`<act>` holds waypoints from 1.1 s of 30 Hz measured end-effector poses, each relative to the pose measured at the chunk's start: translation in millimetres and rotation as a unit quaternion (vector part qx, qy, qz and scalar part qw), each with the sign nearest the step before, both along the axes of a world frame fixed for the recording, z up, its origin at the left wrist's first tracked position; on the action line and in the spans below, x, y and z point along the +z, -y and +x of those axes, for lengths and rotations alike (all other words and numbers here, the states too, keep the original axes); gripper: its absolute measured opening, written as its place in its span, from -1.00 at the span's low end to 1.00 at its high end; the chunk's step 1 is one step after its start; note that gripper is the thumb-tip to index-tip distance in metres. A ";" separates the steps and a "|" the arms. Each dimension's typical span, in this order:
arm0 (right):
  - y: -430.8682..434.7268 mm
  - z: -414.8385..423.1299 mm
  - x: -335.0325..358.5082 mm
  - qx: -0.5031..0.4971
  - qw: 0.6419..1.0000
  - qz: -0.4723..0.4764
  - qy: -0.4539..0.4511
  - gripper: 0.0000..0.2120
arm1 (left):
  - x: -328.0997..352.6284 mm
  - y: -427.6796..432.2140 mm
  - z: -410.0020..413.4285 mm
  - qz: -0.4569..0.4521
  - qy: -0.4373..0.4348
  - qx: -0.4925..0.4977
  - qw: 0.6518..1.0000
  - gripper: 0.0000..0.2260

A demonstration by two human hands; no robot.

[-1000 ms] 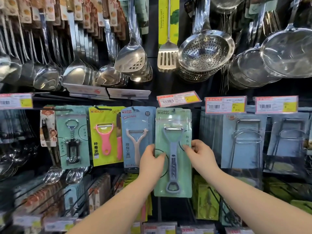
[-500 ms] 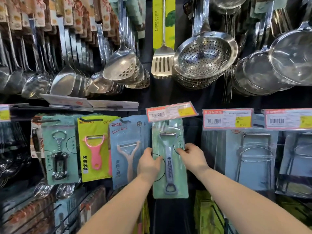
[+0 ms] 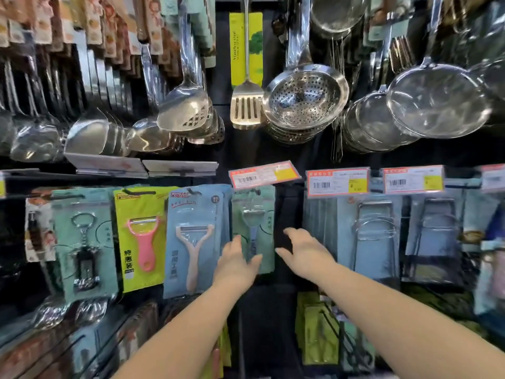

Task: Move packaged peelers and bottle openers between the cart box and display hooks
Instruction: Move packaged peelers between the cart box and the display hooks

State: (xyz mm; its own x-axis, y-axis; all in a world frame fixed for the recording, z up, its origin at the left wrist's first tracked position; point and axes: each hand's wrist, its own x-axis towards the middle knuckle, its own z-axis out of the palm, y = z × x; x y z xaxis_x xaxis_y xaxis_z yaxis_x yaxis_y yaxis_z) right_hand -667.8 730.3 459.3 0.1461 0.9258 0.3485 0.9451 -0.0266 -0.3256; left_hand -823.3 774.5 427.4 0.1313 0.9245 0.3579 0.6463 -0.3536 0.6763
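A green packaged peeler [image 3: 257, 203] hangs from a display hook just under an orange price tag [image 3: 262, 175]. My left hand [image 3: 235, 263] is in front of the pack's lower left part with fingers loosely extended, gripping nothing. My right hand [image 3: 303, 253] hovers to the right of the pack, fingers spread, apart from it. To the left hang a blue packaged peeler [image 3: 195, 242], a yellow pack with a pink peeler [image 3: 142, 236] and a teal packaged bottle opener [image 3: 84, 242]. The cart box is out of view.
Steel ladles [image 3: 183, 110], a slotted turner [image 3: 247, 108], skimmers [image 3: 306, 97] and mesh strainers [image 3: 437, 102] hang above the hooks. Packs with wire racks [image 3: 374, 231] hang to the right. More packaged goods fill the lower hooks [image 3: 319, 335].
Both hands held the green peeler pack by its sides and pushed it back onto the hook. Now both have let go and opened; the pack hangs by itself under the price tag.
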 end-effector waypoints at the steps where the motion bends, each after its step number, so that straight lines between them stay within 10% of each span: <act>1: 13.9 0.2 -2.1 -0.004 0.996 0.012 0.088 -0.45 | -0.2 7.1 -3.7 0.027 -0.072 -0.018 0.997 -0.37; 7: 104.3 17.2 -21.0 -0.086 0.955 -0.050 0.279 -0.29 | 1.5 52.1 -17.3 0.174 -0.397 -0.082 0.897 -0.26; 13: 226.2 52.7 -54.3 -0.231 0.942 -0.126 0.206 -0.29 | -26.3 114.7 32.0 0.171 -0.366 -0.229 0.886 -0.27; 33: 688.9 165.5 -127.2 -0.577 0.772 -0.257 0.076 -0.31 | -107.5 486.2 305.9 0.244 -0.354 -0.575 0.696 -0.25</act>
State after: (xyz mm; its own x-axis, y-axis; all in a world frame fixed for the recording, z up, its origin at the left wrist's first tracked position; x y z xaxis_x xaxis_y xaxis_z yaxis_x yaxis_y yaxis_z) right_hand -502.3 41.4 332.1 0.9702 0.2314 0.0725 0.2219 -0.9677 0.1198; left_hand -517.4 288.4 319.8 0.9873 -0.1471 0.0608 -0.1442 -0.9883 -0.0498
